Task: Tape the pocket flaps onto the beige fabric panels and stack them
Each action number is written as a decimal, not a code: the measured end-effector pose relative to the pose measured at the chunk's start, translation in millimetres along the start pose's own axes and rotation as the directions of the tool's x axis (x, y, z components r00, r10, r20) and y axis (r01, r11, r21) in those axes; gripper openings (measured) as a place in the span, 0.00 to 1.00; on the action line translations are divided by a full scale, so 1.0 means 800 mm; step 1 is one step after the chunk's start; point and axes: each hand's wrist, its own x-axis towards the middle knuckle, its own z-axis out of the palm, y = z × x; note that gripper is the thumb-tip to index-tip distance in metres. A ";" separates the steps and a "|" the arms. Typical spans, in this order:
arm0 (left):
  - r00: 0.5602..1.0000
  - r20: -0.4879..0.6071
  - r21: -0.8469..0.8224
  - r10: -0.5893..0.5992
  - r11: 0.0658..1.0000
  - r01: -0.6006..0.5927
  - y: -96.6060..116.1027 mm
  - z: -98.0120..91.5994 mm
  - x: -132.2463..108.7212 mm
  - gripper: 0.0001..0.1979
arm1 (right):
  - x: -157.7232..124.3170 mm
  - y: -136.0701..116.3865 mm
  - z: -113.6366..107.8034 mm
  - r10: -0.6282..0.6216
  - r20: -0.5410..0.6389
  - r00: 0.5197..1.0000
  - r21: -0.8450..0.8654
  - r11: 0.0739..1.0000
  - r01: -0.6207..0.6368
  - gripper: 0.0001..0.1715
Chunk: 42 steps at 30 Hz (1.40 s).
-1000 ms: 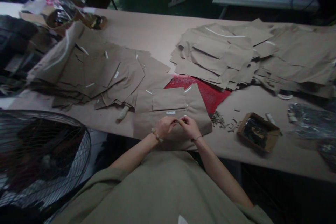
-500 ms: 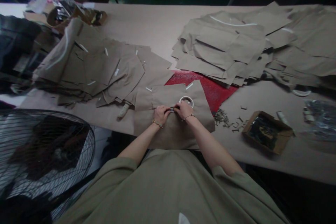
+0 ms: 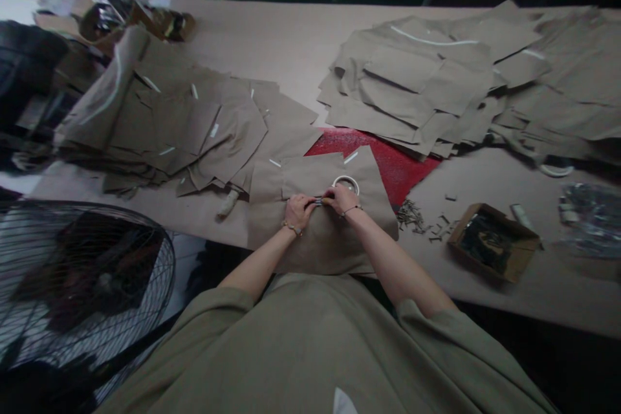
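Note:
A brown fabric panel lies flat in front of me, a stitched pocket piece on its upper half. My left hand pinches the left end of a small dark piece with light marks, close to the pocket's lower edge. My right hand closes on its right end, fingers bent. What exactly the small piece is cannot be made out at this size. Just beyond the right knuckles lies a white ring like a roll of tape, partly covered by that hand. Two short white strips show near the pocket's top corners.
Stacked brown panels lie to the left and far right. Red material shows beyond the panel. At right are loose small metal pieces, a cardboard box and a clear plastic bag. A caged fan stands at lower left.
Both hands stay at the same spot with the small piece between them. The right hand's fingers and wrist have shifted slightly; the view has tilted a little.

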 end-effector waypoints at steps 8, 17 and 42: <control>0.999 -0.016 0.032 -0.039 0.999 0.040 0.007 0.001 0.000 0.13 | -0.005 -0.001 0.000 -0.030 -0.004 1.000 -0.038 0.999 0.030 0.13; 0.996 -0.079 -0.057 0.045 0.997 -0.049 -0.010 0.010 0.005 0.10 | -0.016 0.003 0.003 -0.141 0.001 0.990 -0.117 0.983 0.140 0.22; 0.989 -0.135 -0.065 0.064 0.995 -0.074 -0.014 0.013 0.003 0.08 | 0.038 0.010 -0.027 -0.256 0.212 0.943 -0.218 0.929 0.301 0.20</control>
